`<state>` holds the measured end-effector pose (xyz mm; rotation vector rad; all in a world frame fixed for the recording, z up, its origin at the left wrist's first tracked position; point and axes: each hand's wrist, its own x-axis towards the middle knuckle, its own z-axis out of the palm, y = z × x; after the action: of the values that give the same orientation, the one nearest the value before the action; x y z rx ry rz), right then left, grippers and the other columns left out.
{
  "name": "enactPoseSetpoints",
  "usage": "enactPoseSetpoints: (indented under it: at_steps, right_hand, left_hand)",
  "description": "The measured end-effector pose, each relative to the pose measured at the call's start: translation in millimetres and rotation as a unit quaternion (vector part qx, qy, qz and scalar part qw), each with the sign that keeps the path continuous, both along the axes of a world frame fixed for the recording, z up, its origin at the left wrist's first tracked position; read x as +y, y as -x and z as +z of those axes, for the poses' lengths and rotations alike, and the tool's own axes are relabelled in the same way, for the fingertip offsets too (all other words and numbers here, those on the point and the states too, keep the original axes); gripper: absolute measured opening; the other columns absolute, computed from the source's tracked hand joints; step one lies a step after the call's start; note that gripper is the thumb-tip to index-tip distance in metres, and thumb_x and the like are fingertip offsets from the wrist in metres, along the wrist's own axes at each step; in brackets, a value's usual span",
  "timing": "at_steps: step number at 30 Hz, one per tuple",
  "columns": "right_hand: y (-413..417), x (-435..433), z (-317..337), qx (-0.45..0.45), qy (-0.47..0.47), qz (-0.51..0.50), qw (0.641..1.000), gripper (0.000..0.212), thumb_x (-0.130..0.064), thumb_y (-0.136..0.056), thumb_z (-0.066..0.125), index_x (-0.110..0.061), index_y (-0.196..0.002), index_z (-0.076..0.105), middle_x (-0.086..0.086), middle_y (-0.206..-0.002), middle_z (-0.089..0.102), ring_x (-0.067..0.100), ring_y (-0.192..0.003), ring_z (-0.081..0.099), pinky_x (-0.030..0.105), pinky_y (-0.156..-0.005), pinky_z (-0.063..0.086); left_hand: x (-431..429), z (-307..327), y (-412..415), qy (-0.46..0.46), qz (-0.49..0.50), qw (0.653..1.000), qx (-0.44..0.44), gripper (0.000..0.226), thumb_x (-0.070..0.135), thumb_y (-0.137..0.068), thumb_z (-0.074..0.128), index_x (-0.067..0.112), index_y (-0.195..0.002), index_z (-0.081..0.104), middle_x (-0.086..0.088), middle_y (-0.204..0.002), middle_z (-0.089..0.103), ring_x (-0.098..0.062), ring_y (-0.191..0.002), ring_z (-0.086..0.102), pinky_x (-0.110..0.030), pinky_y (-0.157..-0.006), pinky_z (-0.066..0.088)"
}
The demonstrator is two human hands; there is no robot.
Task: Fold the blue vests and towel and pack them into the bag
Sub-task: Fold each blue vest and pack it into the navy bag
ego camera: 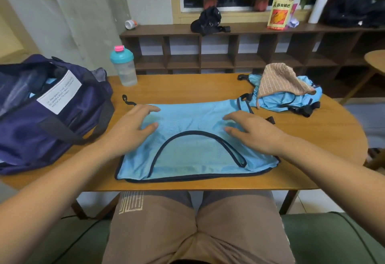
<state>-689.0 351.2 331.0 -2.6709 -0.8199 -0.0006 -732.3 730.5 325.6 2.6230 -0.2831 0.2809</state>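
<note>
In the middle of the table (187, 89) one blue vest (198, 153) is lying flat, with its dark-edged neck opening facing up and its near hem running along the table edge. The left hand (133, 124) and the right hand (254, 132) are both resting on the far half of this vest, fingers spread and nearly straight, palms down — they are pressing the cloth, not gripping it. I am judging that the folding of this vest is the step in hand: two dark hems are showing one over the other at the near edge, so the cloth is looking already doubled, and the hands seem to be smoothing it. The next move is probably asking for a pinch on one side edge, to bring it over to the opposite side and make the vest small enough for the bag (54, 116). This dark blue bag is standing open at the left end of the table, near the left forearm; a bit of light blue is showing inside, perhaps a vest, but I cannot tell for sure. At the far right of the table a loose heap of blue vests (291, 101) is waiting — the striped towel (283, 78) is sitting on top of it, not folded yet.
</note>
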Motion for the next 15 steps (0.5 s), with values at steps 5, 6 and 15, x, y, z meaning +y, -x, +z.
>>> enactPoseSetpoints:
  at_steps: [5, 6, 15]
  right_hand:
    - [-36, 54, -30, 0.007, 0.011, -0.042, 0.999, 0.074, -0.06, -0.11, 0.036, -0.02, -0.169, 0.019, 0.004, -0.177, 0.015, 0.022, -0.163, 0.013, 0.043, -0.132, 0.015]
    - [-43, 62, -36, 0.002, 0.012, -0.05, 0.999, 0.076, -0.061, -0.11, 0.033, -0.019, -0.17, 0.015, 0.004, -0.178, 0.01, 0.021, -0.164, 0.008, 0.043, -0.132, 0.011]
    - [-77, 47, -57, 0.0, 0.051, -0.139, 0.989, 0.079, -0.065, -0.108, 0.028, -0.014, -0.168, 0.02, 0.01, -0.175, 0.02, 0.027, -0.162, 0.016, 0.047, -0.13, 0.018]
  left_hand:
    - [-28, -23, -40, -0.04, 0.025, 0.999, 0.021, 0.055, 0.037, -0.11, 0.05, 0.024, -0.161, 0.035, 0.004, -0.17, 0.029, -0.02, -0.154, 0.032, -0.04, -0.123, 0.032]
    - [-31, -27, -45, -0.051, 0.033, 0.998, 0.03, 0.058, 0.039, -0.11, 0.049, 0.023, -0.163, 0.032, 0.002, -0.172, 0.025, -0.021, -0.158, 0.025, -0.043, -0.127, 0.027]
    - [-23, -49, -52, -0.146, 0.115, 0.979, 0.084, 0.087, 0.082, -0.098, 0.028, 0.029, -0.167, 0.023, -0.004, -0.176, 0.016, -0.022, -0.163, 0.01, -0.047, -0.13, 0.014]
